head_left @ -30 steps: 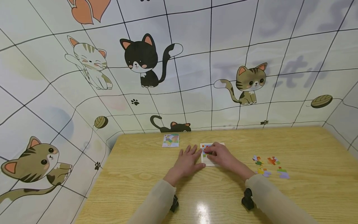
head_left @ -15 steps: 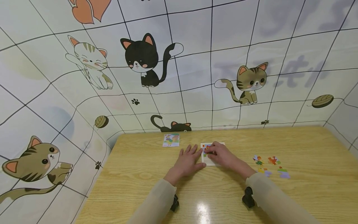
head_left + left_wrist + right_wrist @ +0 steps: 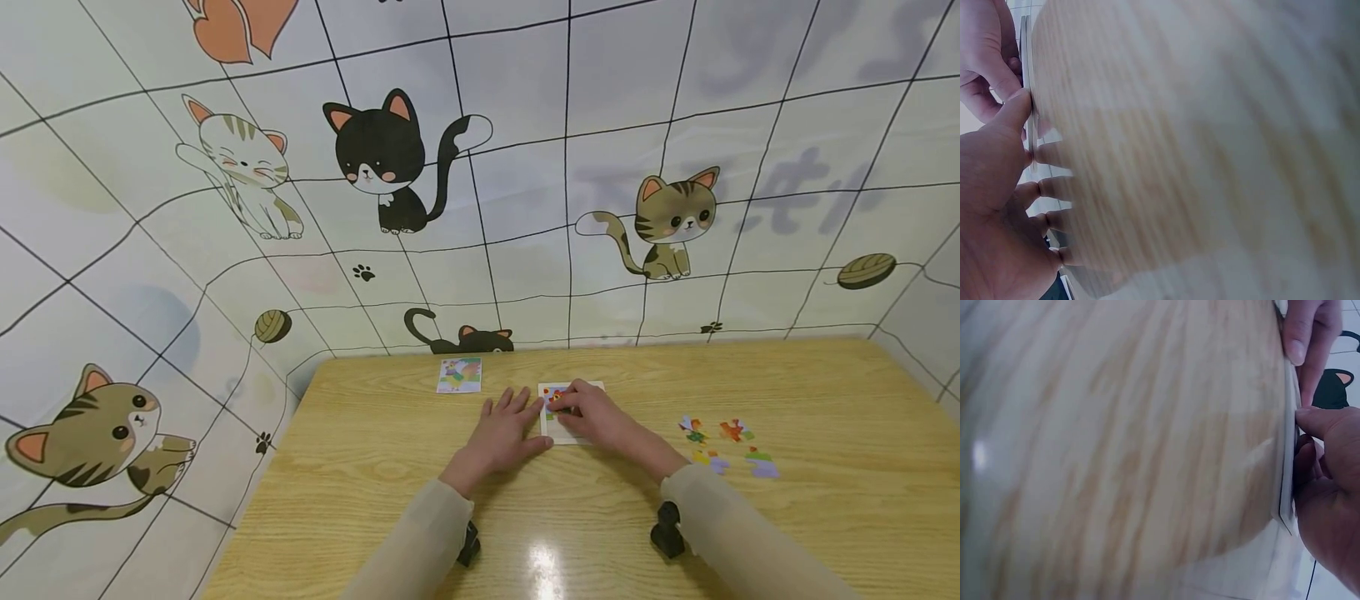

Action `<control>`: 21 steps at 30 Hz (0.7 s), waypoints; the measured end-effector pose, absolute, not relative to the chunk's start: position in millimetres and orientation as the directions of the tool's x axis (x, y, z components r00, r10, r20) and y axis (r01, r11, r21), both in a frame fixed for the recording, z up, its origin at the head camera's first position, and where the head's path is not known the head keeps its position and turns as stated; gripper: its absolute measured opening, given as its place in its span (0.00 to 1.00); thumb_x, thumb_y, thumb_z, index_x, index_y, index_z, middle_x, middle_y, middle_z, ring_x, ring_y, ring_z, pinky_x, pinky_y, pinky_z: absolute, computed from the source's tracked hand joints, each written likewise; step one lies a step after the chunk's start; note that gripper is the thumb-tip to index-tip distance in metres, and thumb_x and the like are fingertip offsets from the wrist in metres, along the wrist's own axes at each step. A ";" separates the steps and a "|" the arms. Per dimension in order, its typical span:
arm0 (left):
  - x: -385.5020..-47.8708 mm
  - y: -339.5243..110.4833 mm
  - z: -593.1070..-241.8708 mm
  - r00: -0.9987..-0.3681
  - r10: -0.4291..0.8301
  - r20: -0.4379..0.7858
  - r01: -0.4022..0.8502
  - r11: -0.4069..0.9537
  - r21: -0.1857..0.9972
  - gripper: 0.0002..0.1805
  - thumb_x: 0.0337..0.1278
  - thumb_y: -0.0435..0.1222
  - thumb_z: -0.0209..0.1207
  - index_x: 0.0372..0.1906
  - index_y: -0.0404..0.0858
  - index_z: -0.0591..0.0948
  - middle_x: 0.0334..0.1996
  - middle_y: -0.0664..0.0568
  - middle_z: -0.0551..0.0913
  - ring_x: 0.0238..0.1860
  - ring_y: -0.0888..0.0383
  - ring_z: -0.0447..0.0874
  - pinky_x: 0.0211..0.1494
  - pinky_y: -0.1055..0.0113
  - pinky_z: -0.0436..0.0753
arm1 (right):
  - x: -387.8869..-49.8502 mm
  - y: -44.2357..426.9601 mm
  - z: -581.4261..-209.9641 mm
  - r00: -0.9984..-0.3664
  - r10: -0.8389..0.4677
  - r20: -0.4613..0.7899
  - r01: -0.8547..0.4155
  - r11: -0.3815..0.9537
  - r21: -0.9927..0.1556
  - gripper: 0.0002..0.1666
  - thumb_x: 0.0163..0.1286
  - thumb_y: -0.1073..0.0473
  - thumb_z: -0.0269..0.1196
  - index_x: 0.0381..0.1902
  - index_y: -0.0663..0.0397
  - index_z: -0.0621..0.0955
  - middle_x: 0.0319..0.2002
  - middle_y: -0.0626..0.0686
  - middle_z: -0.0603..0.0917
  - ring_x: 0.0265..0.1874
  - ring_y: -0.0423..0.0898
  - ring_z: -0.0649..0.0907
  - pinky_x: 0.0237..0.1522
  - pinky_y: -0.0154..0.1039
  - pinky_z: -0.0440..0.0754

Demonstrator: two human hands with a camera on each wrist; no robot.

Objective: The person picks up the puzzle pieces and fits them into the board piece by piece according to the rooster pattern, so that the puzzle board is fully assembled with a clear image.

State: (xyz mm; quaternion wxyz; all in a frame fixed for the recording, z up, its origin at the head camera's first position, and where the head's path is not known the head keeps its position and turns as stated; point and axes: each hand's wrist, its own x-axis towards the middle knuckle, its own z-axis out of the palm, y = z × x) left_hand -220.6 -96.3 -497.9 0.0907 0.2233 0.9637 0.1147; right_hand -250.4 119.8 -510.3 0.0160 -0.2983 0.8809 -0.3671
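Note:
A white square puzzle tray (image 3: pixel 572 432) lies on the table, with colourful pieces (image 3: pixel 553 393) in its upper left part. My left hand (image 3: pixel 501 435) lies with spread fingers at the tray's left edge, thumb and index finger touching it. Over the tray, my right hand (image 3: pixel 598 418) has its fingers bent down onto the pieces; whether it pinches one is hidden. In the left wrist view the left thumb rests on the edge of the tray (image 3: pixel 1028 75). The right wrist view shows both hands at the thin tray (image 3: pixel 1287 450), with the right hand (image 3: pixel 1335 481) curled above it.
Several loose puzzle pieces (image 3: pixel 735 430) lie on the table to the right of the right forearm. A small picture card (image 3: pixel 459 376) sits near the table's back edge, left of the tray. A wall with printed cats (image 3: pixel 378 154) stands behind the table (image 3: pixel 360 467).

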 end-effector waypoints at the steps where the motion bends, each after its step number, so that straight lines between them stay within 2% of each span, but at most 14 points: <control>1: -220.7 -96.3 -498.2 -0.884 0.452 -0.122 0.410 0.874 0.261 0.39 0.74 0.60 0.52 0.81 0.49 0.62 0.81 0.47 0.53 0.81 0.43 0.47 0.77 0.38 0.52 | -250.7 120.4 -510.1 -0.827 -0.531 0.185 -0.501 0.546 -0.672 0.13 0.70 0.68 0.66 0.51 0.63 0.87 0.40 0.52 0.78 0.35 0.44 0.75 0.36 0.38 0.74; 6: -220.8 -96.2 -499.3 -0.884 0.451 -0.121 0.410 0.874 0.260 0.39 0.73 0.60 0.52 0.81 0.49 0.62 0.81 0.48 0.54 0.81 0.43 0.47 0.77 0.38 0.52 | -251.5 130.5 -505.6 -0.865 -0.470 0.174 -0.434 0.530 -0.729 0.15 0.69 0.69 0.66 0.53 0.64 0.85 0.41 0.54 0.81 0.35 0.44 0.77 0.38 0.40 0.77; 12: -220.3 -96.6 -500.9 -0.883 0.453 -0.123 0.412 0.873 0.260 0.39 0.73 0.61 0.51 0.81 0.49 0.61 0.82 0.48 0.52 0.81 0.44 0.46 0.78 0.39 0.50 | -248.8 166.0 -495.5 -0.905 -0.397 0.152 -0.359 0.523 -0.773 0.16 0.73 0.67 0.64 0.57 0.65 0.83 0.45 0.58 0.82 0.35 0.45 0.80 0.34 0.39 0.79; 16: -220.5 -96.7 -501.6 -0.882 0.456 -0.120 0.415 0.871 0.262 0.40 0.74 0.61 0.51 0.82 0.49 0.60 0.82 0.49 0.51 0.81 0.44 0.45 0.78 0.39 0.49 | -248.3 196.5 -488.2 -0.915 -0.374 0.153 -0.349 0.541 -0.766 0.17 0.74 0.67 0.63 0.58 0.66 0.82 0.47 0.61 0.82 0.35 0.45 0.82 0.31 0.39 0.80; 21: -220.5 -97.2 -502.3 -0.883 0.453 -0.125 0.412 0.874 0.257 0.40 0.74 0.61 0.51 0.82 0.49 0.59 0.82 0.48 0.51 0.82 0.44 0.44 0.78 0.39 0.48 | -246.0 229.8 -482.2 -0.924 -0.359 0.132 -0.333 0.585 -0.739 0.18 0.74 0.65 0.64 0.59 0.67 0.81 0.45 0.58 0.82 0.33 0.45 0.82 0.27 0.39 0.80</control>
